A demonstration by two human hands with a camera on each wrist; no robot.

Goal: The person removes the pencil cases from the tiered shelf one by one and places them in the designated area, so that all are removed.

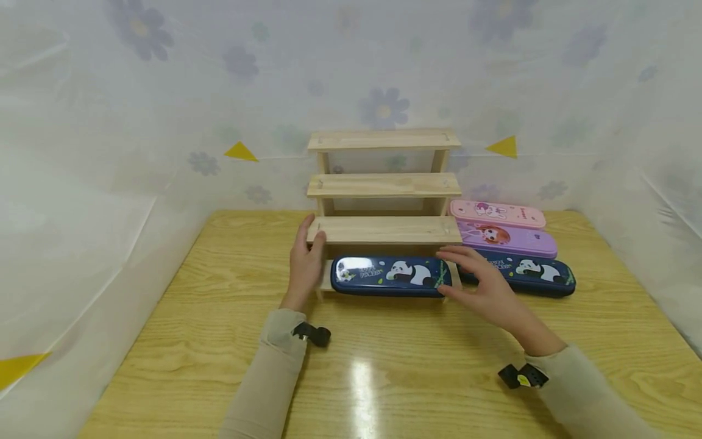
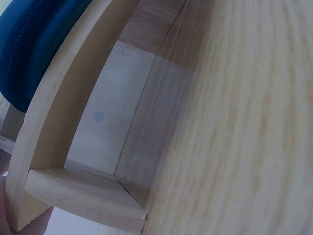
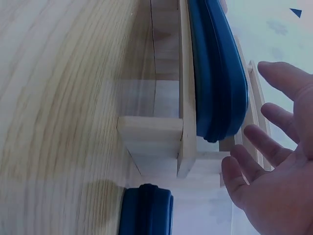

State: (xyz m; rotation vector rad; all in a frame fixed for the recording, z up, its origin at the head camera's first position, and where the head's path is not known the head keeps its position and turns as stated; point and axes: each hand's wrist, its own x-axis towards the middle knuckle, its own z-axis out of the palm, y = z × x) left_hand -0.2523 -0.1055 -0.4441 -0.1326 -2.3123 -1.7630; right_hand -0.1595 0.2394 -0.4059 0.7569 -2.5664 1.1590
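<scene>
A navy pencil case [image 1: 392,276] with a panda print lies on the lowest board of a stepped wooden rack [image 1: 384,230]. My left hand [image 1: 304,266] grips the left end of the board just above it. In the left wrist view only a bit of that hand [image 2: 6,210] shows, by the board's corner [image 2: 22,215]. My right hand [image 1: 485,286] is at the case's right end, fingers spread. The right wrist view shows this hand [image 3: 281,161] beside the blue case [image 3: 220,83], its fingers apart from it.
Right of the rack, a pink pencil case [image 1: 510,214], a purple one [image 1: 521,241] and another navy panda case [image 1: 548,283] lie in a row on the wood-grain table [image 1: 230,341]. A pale flowered curtain [image 1: 274,91] hangs behind and at both sides.
</scene>
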